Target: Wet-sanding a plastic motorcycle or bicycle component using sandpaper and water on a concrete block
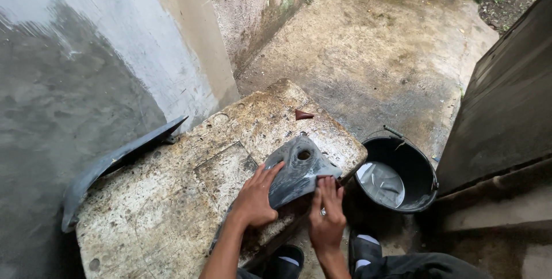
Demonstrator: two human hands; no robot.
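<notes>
Left hand (254, 198) lies flat, fingers spread, pinning a grey plastic panel (299, 167) at the near right corner of a stained slab (172, 198), while the right hand (326, 218) presses, apparently rubbing, its lower edge, black bucket (402, 167) beside; mid-scrub, steady pressure needed.

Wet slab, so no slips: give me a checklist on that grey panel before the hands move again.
1. Left hand flat on the grey plastic panel: ok.
2. Right hand gripping the panel's lower edge: ok.
3. Panel supported by the stained slab: ok, though its right end sits at the slab's edge.
4. Black bucket with water beside the slab, upright: ok.
5. Long dark fender piece leaning at the wall, apart from the hands: ok.
6. Anything held under the right hand: cannot tell.
</notes>
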